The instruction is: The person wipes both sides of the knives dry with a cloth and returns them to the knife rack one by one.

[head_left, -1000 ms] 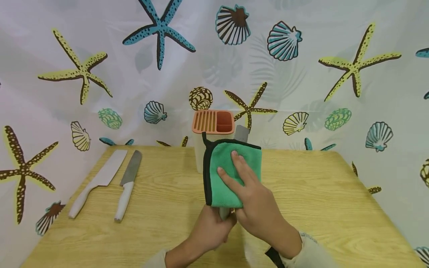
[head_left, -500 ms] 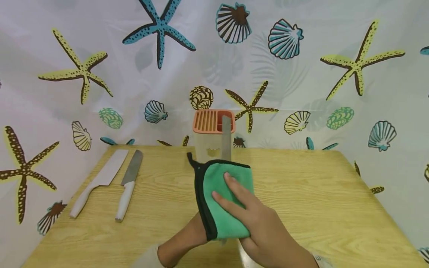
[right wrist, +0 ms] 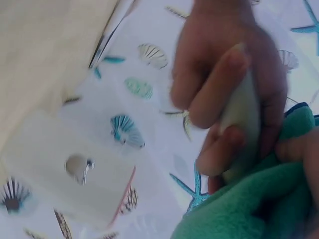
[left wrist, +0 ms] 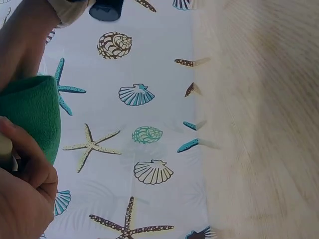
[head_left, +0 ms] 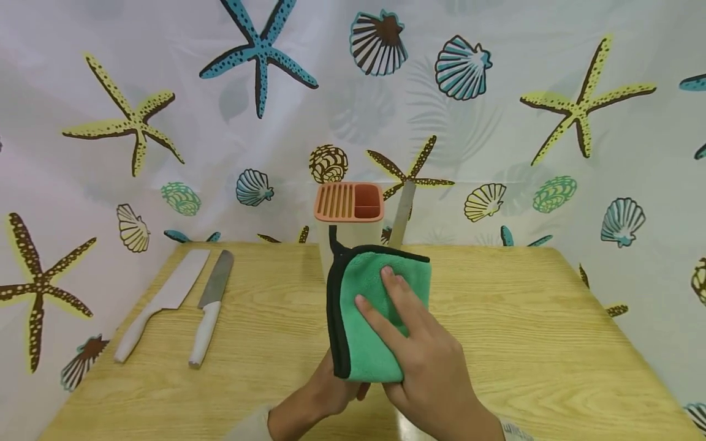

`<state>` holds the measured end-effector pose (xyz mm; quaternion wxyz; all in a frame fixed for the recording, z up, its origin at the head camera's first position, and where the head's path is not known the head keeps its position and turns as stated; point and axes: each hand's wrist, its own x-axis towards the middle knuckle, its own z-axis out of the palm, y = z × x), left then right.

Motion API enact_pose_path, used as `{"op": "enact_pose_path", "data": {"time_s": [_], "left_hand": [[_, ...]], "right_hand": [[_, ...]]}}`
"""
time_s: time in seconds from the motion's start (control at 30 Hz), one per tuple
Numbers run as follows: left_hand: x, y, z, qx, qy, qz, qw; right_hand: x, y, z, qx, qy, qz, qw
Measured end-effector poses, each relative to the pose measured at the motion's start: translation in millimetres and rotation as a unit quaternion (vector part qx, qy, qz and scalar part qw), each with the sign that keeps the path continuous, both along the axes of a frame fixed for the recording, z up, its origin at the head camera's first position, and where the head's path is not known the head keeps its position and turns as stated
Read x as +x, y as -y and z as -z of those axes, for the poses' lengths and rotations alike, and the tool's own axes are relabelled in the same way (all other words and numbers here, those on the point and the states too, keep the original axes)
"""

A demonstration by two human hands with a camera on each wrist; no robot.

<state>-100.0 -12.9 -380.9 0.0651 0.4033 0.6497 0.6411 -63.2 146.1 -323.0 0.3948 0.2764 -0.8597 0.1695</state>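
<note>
Near the middle of the head view, a folded green cloth (head_left: 375,312) with black edging covers part of a knife, whose grey blade (head_left: 403,214) sticks out beyond it, tilted slightly right. My right hand (head_left: 432,355) holds the cloth around the blade, its fingers spread over the front face. Below and behind the cloth, my left hand (head_left: 328,389) is partly hidden. The right wrist view shows that hand's fingers curled round the knife's pale handle (right wrist: 244,114), close to the cloth.
A cream knife holder (head_left: 331,245) with a slotted coral top (head_left: 349,202) stands at the table's back. On the left lie a white-handled cleaver (head_left: 171,294) and a white-handled kitchen knife (head_left: 212,306). A patterned curtain (head_left: 298,141) surrounds the wooden table (head_left: 529,343).
The cloth and right hand slid down toward me, baring more blade, then came partly back up. The blade leaned upright, then tilted right again. Both hands keep their hold.
</note>
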Motion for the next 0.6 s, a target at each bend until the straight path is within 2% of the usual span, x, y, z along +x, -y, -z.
{"op": "enact_pose_path", "data": {"time_s": [0.1, 0.17, 0.37, 0.6], "left_hand": [[0.4, -2.9, -3.9, 0.013, 0.009, -0.002, 0.9999], [0.5, -3.7, -5.0, 0.026, 0.018, 0.006, 0.9995], [2.8, -3.5, -3.9, 0.048, 0.09, 0.046, 0.9938], [5.1, -5.0, 1.8, 0.1, 0.109, 0.1, 0.9839]], "right_hand": [[-7.0, -0.4, -4.1, -0.005, -0.026, 0.012, 0.9996], [-11.3, -1.5, -6.6, -0.005, -0.026, 0.018, 0.9995], [-25.5, -3.5, -15.5, -0.002, 0.005, 0.02, 0.9998], [-52.4, -15.3, -43.2, -0.04, 0.037, 0.038, 0.9978]]}}
